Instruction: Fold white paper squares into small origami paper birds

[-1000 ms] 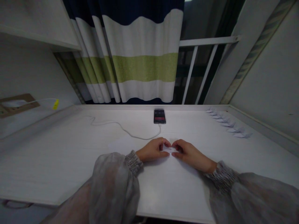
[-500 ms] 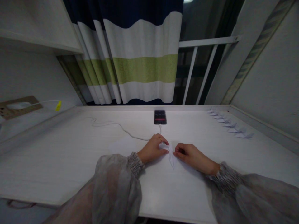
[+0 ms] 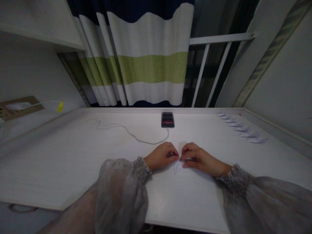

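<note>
A small piece of folded white paper (image 3: 178, 167) is held just above the white desk (image 3: 187, 201), its pointed end toward me. My left hand (image 3: 163, 155) pinches it from the left with thumb and fingers, a ring showing on one finger. From the right, my right hand (image 3: 198, 158) grips the paper between thumb and fingertips. The two hands nearly meet, and the fingers cover the paper's upper part.
A phone (image 3: 167, 120) lies near the back edge, with a white cable (image 3: 136, 138) curving left. Several folded paper pieces (image 3: 243, 130) stand in a row at the back right. A power socket (image 3: 20, 107) is on the left wall.
My right hand has come to the paper and now pinches it. The hands are closer together, and the paper has turned, its lower point now further left.
</note>
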